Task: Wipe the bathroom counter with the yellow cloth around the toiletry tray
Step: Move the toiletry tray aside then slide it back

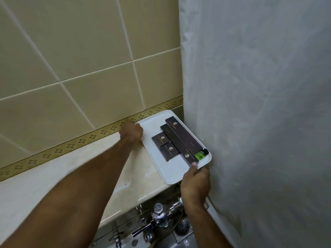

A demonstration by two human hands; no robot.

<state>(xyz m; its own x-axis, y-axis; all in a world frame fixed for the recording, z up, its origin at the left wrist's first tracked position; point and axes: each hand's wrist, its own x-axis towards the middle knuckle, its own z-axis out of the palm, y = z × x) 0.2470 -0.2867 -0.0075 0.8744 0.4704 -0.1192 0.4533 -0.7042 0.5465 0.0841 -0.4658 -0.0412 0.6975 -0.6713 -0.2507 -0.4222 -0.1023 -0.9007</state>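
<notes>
A white toiletry tray (156, 126) lies on the cream counter (71, 167) against the tiled wall, close to the curtain. It carries several dark brown boxes (180, 138) and a small green bottle (201, 154). My left hand (131, 132) grips the tray's far left edge. My right hand (195, 183) holds the tray's near right corner, thumb on the rim. No yellow cloth is in view.
A white shower curtain (259, 113) hangs right beside the tray. Beige tiles (80, 59) with a patterned border rise behind the counter. Below the counter edge sit chrome valves and pipes (159, 213) and a floor drain (182, 226).
</notes>
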